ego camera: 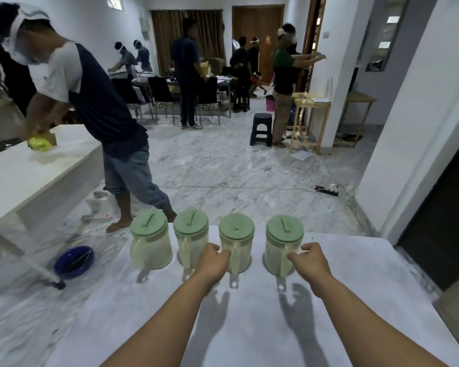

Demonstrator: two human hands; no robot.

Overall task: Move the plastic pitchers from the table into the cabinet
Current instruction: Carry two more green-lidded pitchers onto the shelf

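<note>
Several clear plastic pitchers with green lids stand in a row along the far edge of the white table [249, 327]. The leftmost pitcher [150, 241] and its neighbour [190, 234] stand untouched. My left hand [213, 260] is closed around the handle of the third pitcher [237, 239]. My right hand [309, 260] is closed around the handle of the rightmost pitcher [282, 241]. Both gripped pitchers still rest upright on the table. No cabinet is identifiable in view.
A person [98, 115] bends over a white table [24, 181] to the left. A blue basin [74, 261] lies on the marble floor. A power strip [327, 191] and cable cross the floor ahead. A black stool [261, 129] and more people stand farther back. A white wall [408, 141] is at right.
</note>
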